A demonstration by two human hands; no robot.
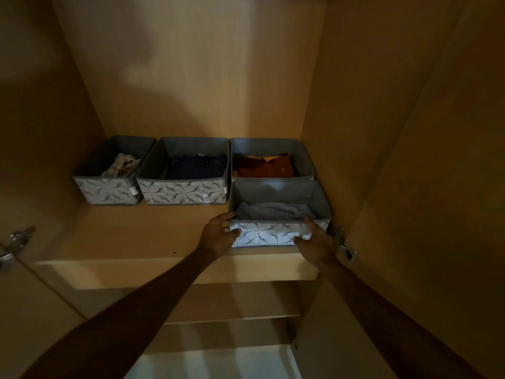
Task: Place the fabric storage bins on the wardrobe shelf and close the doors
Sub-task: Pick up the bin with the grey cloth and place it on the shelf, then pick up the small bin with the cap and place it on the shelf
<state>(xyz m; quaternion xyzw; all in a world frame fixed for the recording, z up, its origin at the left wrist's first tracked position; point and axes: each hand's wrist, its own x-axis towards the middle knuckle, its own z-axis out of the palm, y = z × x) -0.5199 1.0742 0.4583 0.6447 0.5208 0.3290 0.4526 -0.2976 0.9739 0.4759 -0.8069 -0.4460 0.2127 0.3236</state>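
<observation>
Several grey fabric bins with a white leaf pattern stand on the wardrobe shelf [153, 231]. Along the back wall are a left bin [106, 191] with pale cloth, a middle bin [183, 192] with dark blue clothes and a right bin [273, 149] with orange-brown clothes. A front bin [269, 236] with light grey cloth sits at the shelf's front right, against the right bin. My left hand [218, 233] grips its front left corner. My right hand [314, 239] grips its front right corner. Both doors stand open.
The right door [437, 187] stands open close beside my right arm, with a metal hinge [344, 247] near my right hand. A second hinge [16, 242] shows on the left door. Lower shelves [232, 315] lie below.
</observation>
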